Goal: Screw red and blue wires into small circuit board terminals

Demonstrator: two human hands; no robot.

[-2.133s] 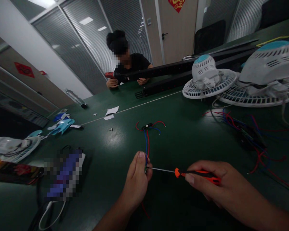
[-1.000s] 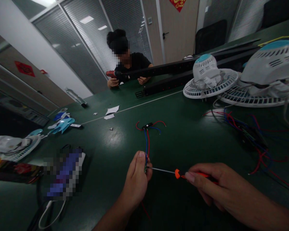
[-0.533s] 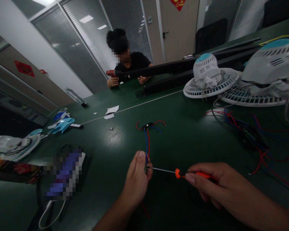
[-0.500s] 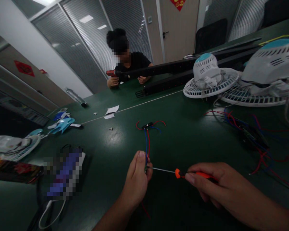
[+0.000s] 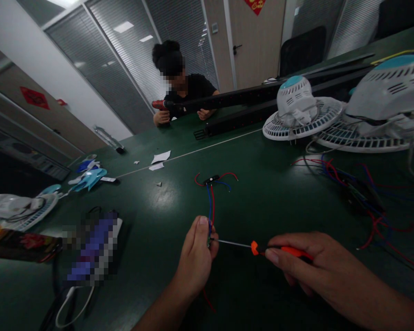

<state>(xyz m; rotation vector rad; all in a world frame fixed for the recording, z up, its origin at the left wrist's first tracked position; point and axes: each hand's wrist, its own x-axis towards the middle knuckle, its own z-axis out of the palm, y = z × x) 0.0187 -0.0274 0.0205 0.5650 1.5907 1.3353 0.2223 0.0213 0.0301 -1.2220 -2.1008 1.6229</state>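
Between the thumb and fingers of my left hand (image 5: pixel 197 255) is a small green circuit board (image 5: pixel 209 241), mostly hidden by the fingers. A red and a blue wire (image 5: pixel 212 202) run from it up to a small black module (image 5: pixel 211 179) lying on the table, which has short red and blue leads. My right hand (image 5: pixel 310 264) is closed round the orange-and-black handle of a screwdriver (image 5: pixel 254 248). Its thin metal shaft points left, and the tip meets the board's edge at my left fingers. A red wire end hangs below my left hand.
White fan housings (image 5: pixel 296 112) stand at the right, with wired boards (image 5: pixel 364 195) before them. Across the green table (image 5: pixel 248 197), a person (image 5: pixel 189 89) holds a red drill (image 5: pixel 160 105) against a long black beam (image 5: pixel 238 99). Paper scraps (image 5: pixel 161 157) and a blurred-out device (image 5: pixel 93 250) lie left.
Almost nothing differs. My right hand has shifted very slightly on the screwdriver handle; the left hand and the board stay where they were.
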